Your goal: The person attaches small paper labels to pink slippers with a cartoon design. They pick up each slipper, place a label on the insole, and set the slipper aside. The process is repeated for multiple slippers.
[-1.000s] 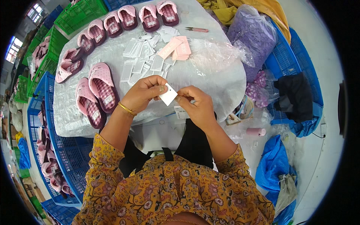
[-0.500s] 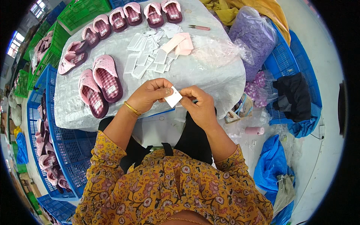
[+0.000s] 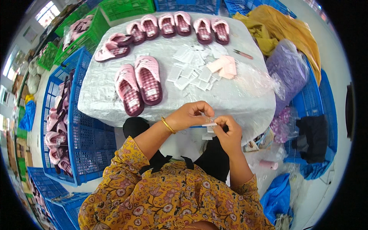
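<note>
White paper tag (image 3: 209, 124) sat pinched between both hands, just off the near edge of the table (image 3: 99, 103), held edge-on to the camera so it showed as a thin pale strip. Left hand (image 3: 190, 116) had its fingers curled over, thumb and fingertips closed on the tag's left end; gold bangle (image 3: 168, 125) on that wrist. Right hand (image 3: 229, 133) met it from the other side, thumb and forefinger closed on the tag's right end, remaining fingers folded in. The two hands were touching or nearly so at the fingertips; could not tell whether anything else was held with the tag.

Table was covered in crinkled silvery-white sheeting. Pair of pink slippers with checked insoles (image 3: 138, 86) lay side by side on the left part of it, toes away from the person, well apart from the hands. Row of more pink slippers (image 3: 174, 27) ran along the far edge. Scatter of small white tags (image 3: 193, 69) lay mid-table beyond the hands, with a few pink cards (image 3: 225, 66) just beside them to the right. Clear plastic bag (image 3: 256, 79) lay right of those.

Blue crates (image 3: 86, 142) stood left of the table, holding more pink slippers. Purple-filled bag (image 3: 288, 71) sat to the right.
</note>
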`<act>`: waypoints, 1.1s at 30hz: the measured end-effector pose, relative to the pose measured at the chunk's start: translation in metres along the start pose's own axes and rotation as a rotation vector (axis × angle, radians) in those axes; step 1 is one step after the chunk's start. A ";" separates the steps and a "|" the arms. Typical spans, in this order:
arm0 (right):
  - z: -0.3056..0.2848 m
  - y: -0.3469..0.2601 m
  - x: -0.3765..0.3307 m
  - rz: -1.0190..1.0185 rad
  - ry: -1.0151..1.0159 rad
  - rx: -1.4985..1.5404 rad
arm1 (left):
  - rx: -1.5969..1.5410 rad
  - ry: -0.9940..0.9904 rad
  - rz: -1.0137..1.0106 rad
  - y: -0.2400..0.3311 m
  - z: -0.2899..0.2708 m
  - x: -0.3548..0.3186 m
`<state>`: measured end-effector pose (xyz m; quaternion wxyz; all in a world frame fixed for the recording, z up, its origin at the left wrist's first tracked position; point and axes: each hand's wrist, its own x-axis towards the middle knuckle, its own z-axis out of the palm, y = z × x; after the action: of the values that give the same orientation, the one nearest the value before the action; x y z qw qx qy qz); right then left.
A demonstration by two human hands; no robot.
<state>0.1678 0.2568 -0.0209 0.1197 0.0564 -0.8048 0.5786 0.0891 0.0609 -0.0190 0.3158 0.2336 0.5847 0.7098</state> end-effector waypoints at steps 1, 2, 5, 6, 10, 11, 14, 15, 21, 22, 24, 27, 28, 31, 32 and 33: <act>0.002 0.000 -0.001 -0.002 -0.014 0.011 | 0.036 0.008 0.047 0.000 0.000 -0.004; 0.005 -0.001 -0.001 -0.004 -0.026 0.022 | 0.122 0.017 0.085 0.001 -0.002 -0.009; 0.013 -0.006 -0.001 -0.010 -0.033 0.042 | 0.316 0.032 0.167 0.008 -0.004 -0.019; 0.015 -0.007 -0.001 -0.010 -0.040 0.037 | 0.343 0.037 0.178 0.010 -0.005 -0.022; 0.023 -0.015 -0.002 -0.031 -0.085 0.022 | 0.447 0.045 0.206 0.018 -0.008 -0.036; 0.025 -0.016 -0.003 -0.014 -0.094 0.023 | 0.497 0.056 0.242 0.020 -0.009 -0.040; 0.034 -0.020 -0.005 0.036 -0.121 0.023 | 0.629 0.090 0.318 0.023 -0.011 -0.052; 0.038 -0.022 -0.005 0.050 -0.132 0.020 | 0.662 0.102 0.322 0.022 -0.013 -0.056; 0.052 -0.028 -0.003 0.040 -0.296 -0.072 | 0.846 0.243 0.416 0.025 -0.023 -0.076; 0.053 -0.029 0.001 -0.068 -0.337 -0.129 | 0.851 0.268 0.412 0.024 -0.025 -0.080; 0.050 -0.037 0.010 -0.275 -0.352 -0.302 | 0.893 0.328 0.438 0.025 -0.033 -0.088; 0.056 -0.052 0.018 -0.026 -0.322 -0.030 | 0.906 0.362 0.458 0.027 -0.041 -0.097; 0.062 -0.046 0.016 0.117 -0.367 0.099 | 0.892 0.371 0.498 0.028 -0.041 -0.097; 0.083 -0.045 0.016 0.304 -0.426 0.251 | 0.870 0.394 0.506 0.029 -0.042 -0.100; 0.086 -0.049 0.018 0.353 -0.444 0.256 | 0.866 0.406 0.529 0.030 -0.044 -0.102; 0.090 -0.049 0.024 0.347 -0.459 0.237 | 0.882 0.400 0.545 0.032 -0.050 -0.101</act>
<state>0.1446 0.1573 0.0028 -0.1734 0.0609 -0.7353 0.6524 0.1189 -0.0500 0.0058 -0.1241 0.3470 0.7934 0.4845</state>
